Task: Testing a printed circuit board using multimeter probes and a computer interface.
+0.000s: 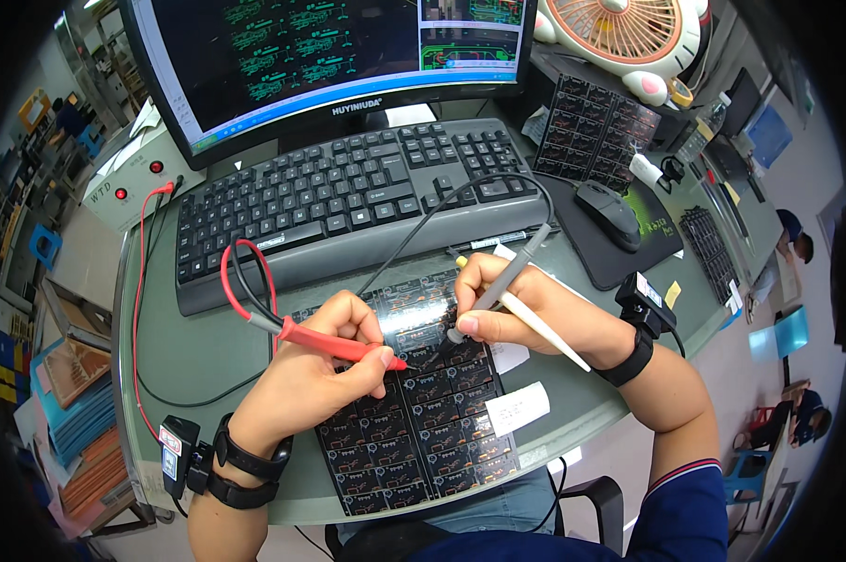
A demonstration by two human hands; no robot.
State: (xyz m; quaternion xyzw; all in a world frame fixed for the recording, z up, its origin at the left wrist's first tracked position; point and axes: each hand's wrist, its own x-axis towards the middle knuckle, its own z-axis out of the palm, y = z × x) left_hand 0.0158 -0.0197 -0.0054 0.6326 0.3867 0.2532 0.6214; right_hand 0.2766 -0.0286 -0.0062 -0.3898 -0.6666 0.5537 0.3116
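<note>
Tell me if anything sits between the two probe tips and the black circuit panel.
Nothing visible does. The red probe in the left hand and the grey probe in the right hand both reach the circuit panel unobstructed.

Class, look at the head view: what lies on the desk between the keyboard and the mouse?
A black cable curves there over the keyboard edge toward the mouse; otherwise only bare mouse pad, as the head view shows.

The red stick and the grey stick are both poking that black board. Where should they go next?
Probably a small slide to the neighbouring unit: the red probe and grey probe touch one spot on the black circuit panel, which repeats the same pattern in rows.
</note>
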